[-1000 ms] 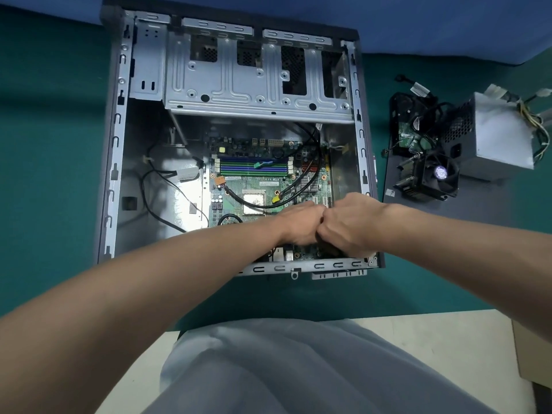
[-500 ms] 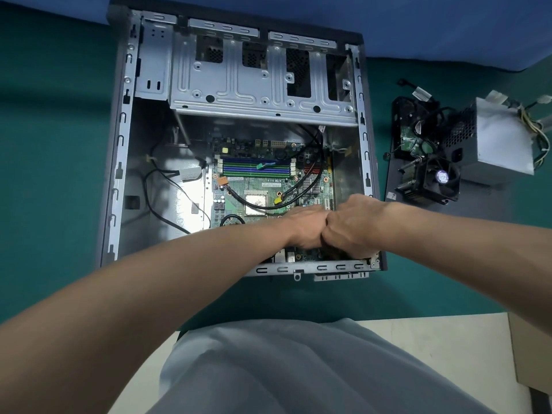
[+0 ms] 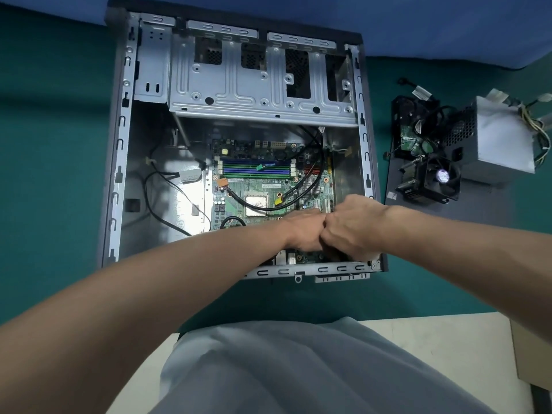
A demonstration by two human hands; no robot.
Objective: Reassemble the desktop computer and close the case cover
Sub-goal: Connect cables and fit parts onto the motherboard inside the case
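Note:
The open desktop case [image 3: 119, 162] lies flat on the green surface, with its green motherboard [image 3: 263, 186] inside. My left hand [image 3: 301, 231] and my right hand [image 3: 352, 228] are pressed together, knuckle to knuckle, over the near right corner of the motherboard. Both hands point down into the case and their fingers are hidden, so I cannot tell what they hold. Something dark shows under my right hand. Black cables [image 3: 310, 174] loop over the board just beyond my hands.
A metal drive cage [image 3: 239, 91] fills the far half of the case. To the right of the case lie a CPU cooler fan [image 3: 439, 177], a grey power supply [image 3: 504, 144] with loose wires, and a black part [image 3: 412, 127], partly on a dark panel [image 3: 394, 186].
My hands stay together at the same corner of the motherboard; only the view shifts slightly.

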